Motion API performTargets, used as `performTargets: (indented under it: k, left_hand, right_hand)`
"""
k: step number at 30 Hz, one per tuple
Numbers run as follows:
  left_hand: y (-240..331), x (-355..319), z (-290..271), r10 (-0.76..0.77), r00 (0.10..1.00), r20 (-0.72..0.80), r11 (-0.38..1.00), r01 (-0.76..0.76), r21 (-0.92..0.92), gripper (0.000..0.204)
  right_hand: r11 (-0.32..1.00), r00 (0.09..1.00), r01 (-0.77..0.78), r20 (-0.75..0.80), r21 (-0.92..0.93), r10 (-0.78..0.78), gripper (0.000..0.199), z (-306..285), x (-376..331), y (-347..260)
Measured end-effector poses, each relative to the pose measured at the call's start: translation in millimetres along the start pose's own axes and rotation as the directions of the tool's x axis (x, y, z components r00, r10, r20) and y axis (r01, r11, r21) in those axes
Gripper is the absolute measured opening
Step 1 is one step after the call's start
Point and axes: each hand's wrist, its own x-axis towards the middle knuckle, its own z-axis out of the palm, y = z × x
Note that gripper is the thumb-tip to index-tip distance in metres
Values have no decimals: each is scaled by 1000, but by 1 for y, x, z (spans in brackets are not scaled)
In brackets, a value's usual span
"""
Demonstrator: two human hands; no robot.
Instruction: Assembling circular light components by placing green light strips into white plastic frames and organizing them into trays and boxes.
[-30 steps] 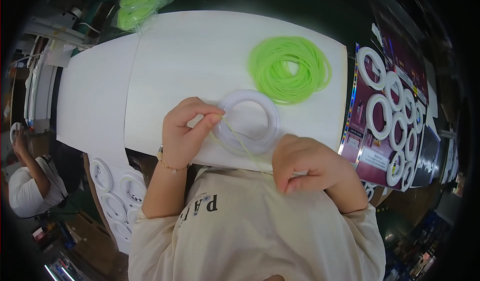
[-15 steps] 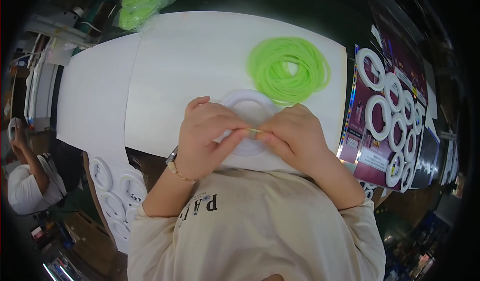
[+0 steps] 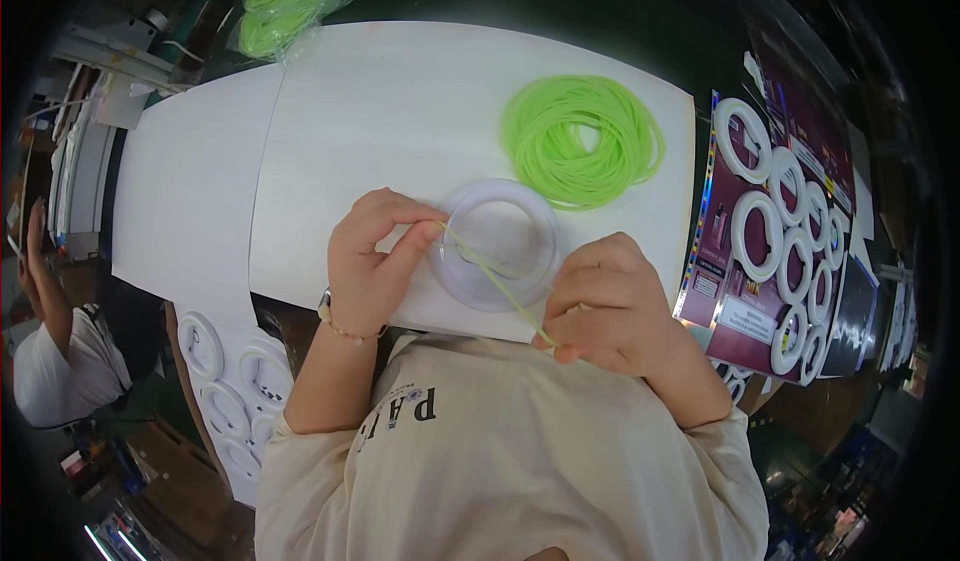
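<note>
**Two hands, one strand, one clear ring**

One white board [image 3: 400,111] across the bench, a second white sheet [image 3: 190,191] overlapping its left edge. One purple card [image 3: 780,251] at right, bearing about seven white rings [image 3: 757,231]; exact count hard to tell at the rim. One loose coil of green cords [image 3: 582,139] on the board, one bagged green bundle [image 3: 290,1] at far left top. One clear plastic ring [image 3: 497,244] near the board's front edge, between both hands. Left hand [image 3: 375,261] pinched shut on one thin green strand [image 3: 495,281]; right hand [image 3: 610,306] fisted around its other end. Strand taut, diagonal across the ring.
</note>
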Motion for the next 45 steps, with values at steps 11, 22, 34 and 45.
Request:
performTargets:
  k: [11, 22, 34, 45]
  left_hand:
    - [1, -10, 4, -147, 989, -36, 967, 136, -216, 7]
    - [26, -6, 1, 116, 986, 119, 982, -132, 133, 13]
    - [9, -4, -5, 94, 995, -21, 993, -92, 74, 10]
    - [26, 4, 3, 79, 991, 107, 997, -80, 5, 7]
  right_hand:
    - [991, 991, 101, 80, 89, -108, 25, 1, -3, 1]
    - [960, 973, -212, -133, -185, 189, 19, 8, 23, -6]
    - [986, 987, -148, -55, 74, 152, 10, -7, 14, -13]
    - [948, 939, -317, -137, 17, 317, 25, 8, 34, -2]
